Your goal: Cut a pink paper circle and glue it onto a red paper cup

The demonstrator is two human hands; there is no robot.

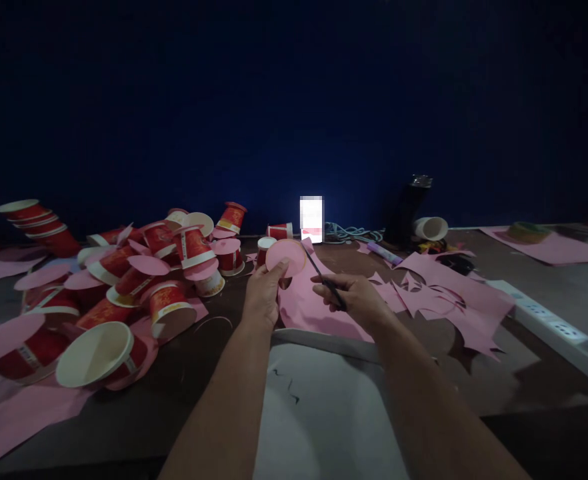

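My left hand (pixel 263 295) pinches a round pink paper disc (pixel 285 257) with a yellowish rim line, thumb on its face. Below it a curved pink paper sheet (pixel 308 303) spreads over the table; whether the disc is still joined to it I cannot tell. My right hand (pixel 350 300) is closed around black scissors (pixel 330 287), whose blades point up and left to the disc's right edge. On the left lie many red paper cups (pixel 173 308), tumbled together, several with pink discs on their ends.
Pink paper scraps (pixel 449 300) with cut-out holes lie right of my hands, near a purple glue stick (pixel 385 253). Further right runs a white power strip (pixel 544 320). A lit phone (pixel 312 220) stands at the back by coiled blue cord (pixel 354 233). One cup (pixel 431 229) lies tipped.
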